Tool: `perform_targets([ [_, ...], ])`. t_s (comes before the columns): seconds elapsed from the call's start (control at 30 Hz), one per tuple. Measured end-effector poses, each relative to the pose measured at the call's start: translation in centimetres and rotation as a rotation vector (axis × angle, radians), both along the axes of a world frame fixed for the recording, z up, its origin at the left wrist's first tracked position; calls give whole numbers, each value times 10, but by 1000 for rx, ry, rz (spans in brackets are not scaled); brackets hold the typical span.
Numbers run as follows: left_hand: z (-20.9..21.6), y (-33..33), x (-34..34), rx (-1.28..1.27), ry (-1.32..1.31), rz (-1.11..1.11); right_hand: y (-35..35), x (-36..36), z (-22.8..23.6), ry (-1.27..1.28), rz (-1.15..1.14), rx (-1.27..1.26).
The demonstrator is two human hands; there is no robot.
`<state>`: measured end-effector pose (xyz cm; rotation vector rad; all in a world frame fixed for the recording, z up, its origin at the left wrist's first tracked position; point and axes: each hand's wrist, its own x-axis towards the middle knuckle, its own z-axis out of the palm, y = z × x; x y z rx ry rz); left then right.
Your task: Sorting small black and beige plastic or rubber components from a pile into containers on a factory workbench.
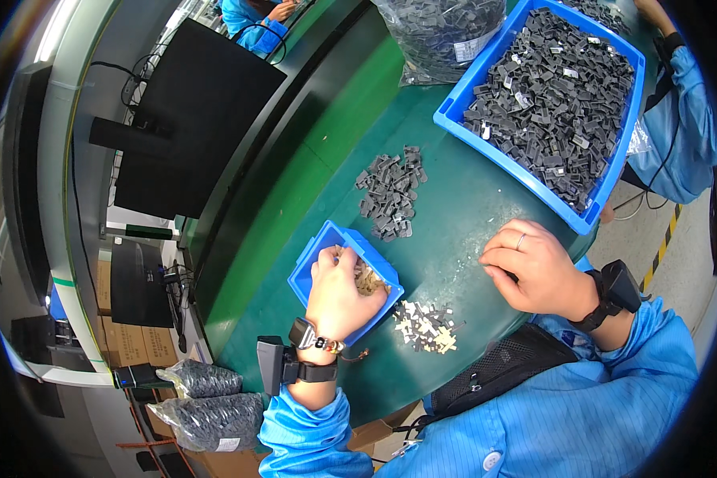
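Observation:
My left hand [337, 295] reaches into a small blue bin [323, 239] of small beige pieces [367, 279]. Its thumb stands apart from its bent fingers, with pieces showing between them; the fingertips are partly hidden. Over the table to the right, my right hand [534, 267] is closed, thumb against curled fingers. Whatever is in it, if anything, is hidden. A scattered pile of small white, cream and black pieces [426, 327] lies between the hands, beside the bin. Beyond the bin is a loose heap of dark grey plastic parts [390, 195].
A large blue tray [518, 171] full of dark grey parts sits at the far right of the green table [446, 199]. Behind it stands a clear bag [442, 36] of similar parts. Monitors [199, 119] and more bags [211, 418] are at left. Another person's blue sleeve [681, 127] shows at right.

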<state>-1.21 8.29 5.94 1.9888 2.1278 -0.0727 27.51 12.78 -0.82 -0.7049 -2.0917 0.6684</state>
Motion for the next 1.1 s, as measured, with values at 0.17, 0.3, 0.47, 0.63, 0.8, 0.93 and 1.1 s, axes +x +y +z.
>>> perform_targets([
  [0.17,-22,1,-1,113,40,-1,1,-1,-2,-3,-5,-1],
  [0.3,-24,3,-3,124,126,-26,1,-2,-1,0,-1,-5],
  [0.47,-16,5,3,95,135,12,1,0,-2,3,-5,-3],
  [0.63,-10,4,5,171,78,61,1,1,-1,5,6,2],
  [0.8,4,0,2,259,99,98,3,0,-2,7,16,1],
  [0.93,17,-1,3,293,60,172,3,-1,0,4,27,-17],
  [1.1,18,-6,-5,412,-11,150,2,-1,-1,-2,34,-25],
])
